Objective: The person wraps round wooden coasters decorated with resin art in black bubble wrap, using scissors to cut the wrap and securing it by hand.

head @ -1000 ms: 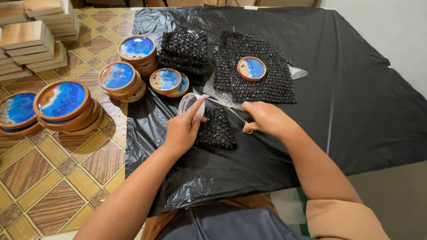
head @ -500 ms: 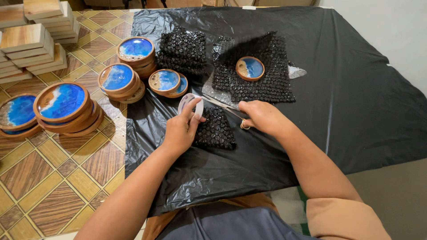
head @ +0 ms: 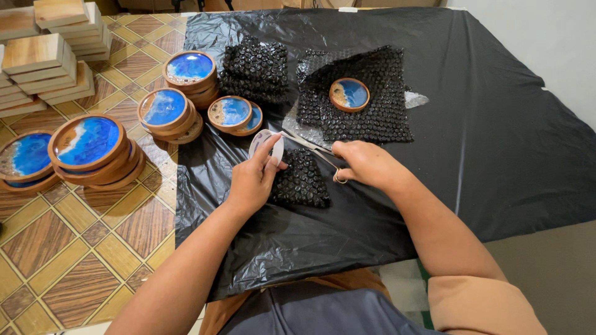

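Left hand (head: 251, 180) pinching a small clear roll of adhesive tape (head: 267, 147), thumb on the near face, fingers curled behind, roll held upright just above the far-left corner of a small bundle wrapped in black-looking bubble wrap (head: 299, 180). Bundle lying on the black plastic sheet (head: 496, 124), between both hands, touching the left fingers' inner side. Right hand (head: 366, 164) closed round the handles of slim metal scissors (head: 310, 146), fingers pressed together on the loops, a yellowish loop showing under the palm. Long axis of the scissors running from the right hand toward the far left, blades pointing at the tape roll and ending just beside it; whether the blades are spread, not clear. Tape thus lying left of the scissor tips, bundle on the near side of that line. Left hand nearer the roll, right hand nearer the bundle's right edge.

Farther off: a round wooden coaster with blue resin (head: 349, 94) resting on an open bubble-wrap sheet (head: 372, 105), stacks of similar coasters (head: 164, 111) to the left, pale wooden boxes (head: 43, 68) far left on the tiled floor.
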